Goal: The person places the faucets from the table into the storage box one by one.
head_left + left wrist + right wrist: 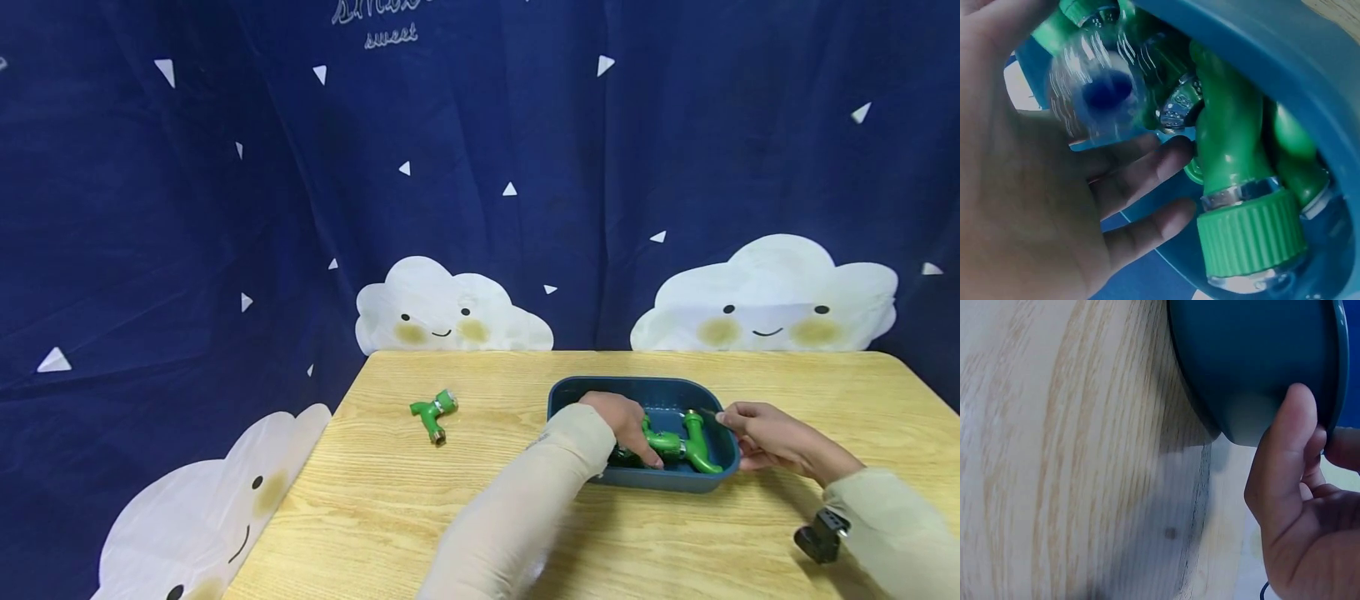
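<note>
My left hand reaches down into a dark blue plastic bin holding several green faucets. In the left wrist view the fingers are fairly straight, their tips right at a green faucet with a ribbed collar. A clear faceted knob shows between the thumb and fingers. On the bin's right end, my right hand pinches the rim, with a finger lying along the outer wall.
Another green faucet lies on the wooden table, left of the bin. A dark blue curtain with white clouds hangs behind the table. The right wrist carries a small black camera.
</note>
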{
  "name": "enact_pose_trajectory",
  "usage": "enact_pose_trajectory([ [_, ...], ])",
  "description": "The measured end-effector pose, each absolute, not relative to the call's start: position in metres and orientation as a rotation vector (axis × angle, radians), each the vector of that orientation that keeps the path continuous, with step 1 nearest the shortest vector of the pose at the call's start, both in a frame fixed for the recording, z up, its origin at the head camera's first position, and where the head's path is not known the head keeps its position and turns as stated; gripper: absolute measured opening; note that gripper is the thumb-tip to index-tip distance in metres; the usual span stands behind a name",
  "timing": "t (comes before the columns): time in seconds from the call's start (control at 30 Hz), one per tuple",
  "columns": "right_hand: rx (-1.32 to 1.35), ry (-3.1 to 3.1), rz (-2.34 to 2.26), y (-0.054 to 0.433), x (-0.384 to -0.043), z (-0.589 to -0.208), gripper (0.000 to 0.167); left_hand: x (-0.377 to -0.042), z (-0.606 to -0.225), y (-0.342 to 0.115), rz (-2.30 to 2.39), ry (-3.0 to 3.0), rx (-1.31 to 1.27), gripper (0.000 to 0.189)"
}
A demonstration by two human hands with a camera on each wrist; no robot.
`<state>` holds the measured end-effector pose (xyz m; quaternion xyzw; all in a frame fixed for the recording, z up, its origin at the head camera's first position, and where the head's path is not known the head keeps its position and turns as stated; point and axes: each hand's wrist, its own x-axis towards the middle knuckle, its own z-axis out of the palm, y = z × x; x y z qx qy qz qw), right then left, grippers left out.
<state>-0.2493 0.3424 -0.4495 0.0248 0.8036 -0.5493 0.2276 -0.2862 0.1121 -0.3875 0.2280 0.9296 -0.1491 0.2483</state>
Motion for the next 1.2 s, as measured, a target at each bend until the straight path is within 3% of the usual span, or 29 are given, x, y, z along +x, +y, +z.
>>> enact_pose_trajectory([
  [0.43, 0.062, 2.217, -1.511, 0.342, -0.25, -0.452, 0.027, -0.285, -0.384, 0.107, -0.364, 2.504, 0.644, 0.064],
  [1.2, 0.051, 2.241, -1.496, 0.342, -0.25, -0.452, 0.027, -0.303, -0.373, 0.06, -0.131, 2.676, 0.951, 0.053],
])
